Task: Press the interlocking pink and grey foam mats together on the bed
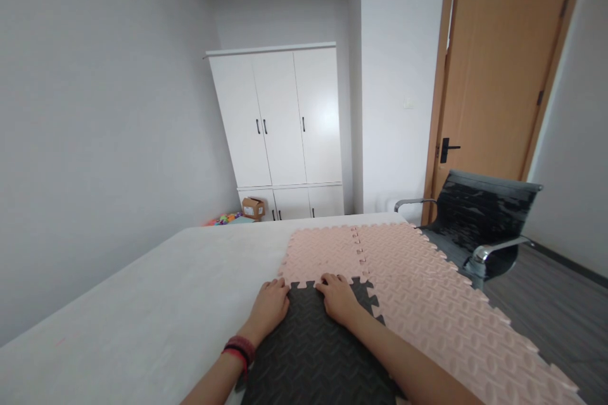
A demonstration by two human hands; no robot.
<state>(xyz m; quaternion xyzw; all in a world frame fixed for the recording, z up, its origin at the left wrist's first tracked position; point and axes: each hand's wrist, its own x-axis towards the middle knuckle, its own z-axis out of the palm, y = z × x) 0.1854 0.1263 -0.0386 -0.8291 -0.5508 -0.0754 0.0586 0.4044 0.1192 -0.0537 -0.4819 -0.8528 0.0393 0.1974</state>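
Observation:
A black foam mat tile [313,348] with a ridged surface and toothed edges lies in front of me on the white table. My left hand [274,302] holds its far left corner, fingers bent over the edge and close together. Along the far edge, my right hand [338,299] grips the tile, its curled fingers at the seam. Beyond that seam is a pink foam mat tile [318,250], its teeth meeting the black ones. To the right, the black tile's toothed side stands partly apart from a larger pink mat stretch [427,310]. The undersides of my fingers are hidden.
The white table [156,291] extends left to the wall. A black chair [479,215] with metal armrests stands at the right, near the wooden door [508,76]. A white cabinet [280,120] is at the back, with a cardboard box [253,207] and colourful items [225,219] before it.

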